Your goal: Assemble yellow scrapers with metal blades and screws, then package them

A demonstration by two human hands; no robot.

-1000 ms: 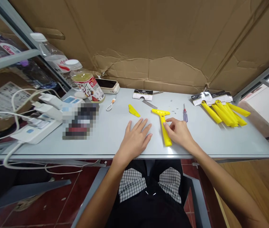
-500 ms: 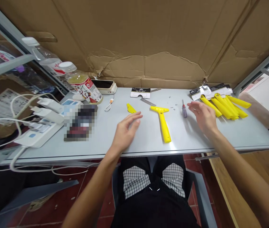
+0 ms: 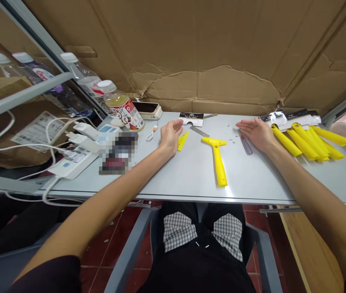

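Note:
My left hand (image 3: 170, 137) rests on edge on the table, open with fingers stretched forward, at the left side of a small yellow plastic piece (image 3: 183, 141). My right hand (image 3: 257, 132) is also open, fingers pointing left, close against a screwdriver (image 3: 247, 146) with a clear purplish handle. Whether it touches the screwdriver I cannot tell. Between the hands lies a yellow T-shaped scraper handle (image 3: 219, 162). Behind it are a flat metal blade (image 3: 200, 131), a black-and-white card (image 3: 191, 119) and several tiny screws (image 3: 231, 141).
Several yellow scrapers (image 3: 310, 140) with header cards lie at the right. On the left are a power strip (image 3: 70, 167) with chargers and cables, a drink bottle (image 3: 124, 110), a blurred-out flat item (image 3: 118, 154), a white device (image 3: 148, 110) and a small strap (image 3: 151, 133). Cardboard (image 3: 206, 49) stands behind.
My left hand has moved forward to the small yellow piece, which has turned. My right hand has come closer to the screwdriver, which now lies more slanted. The view has shifted left.

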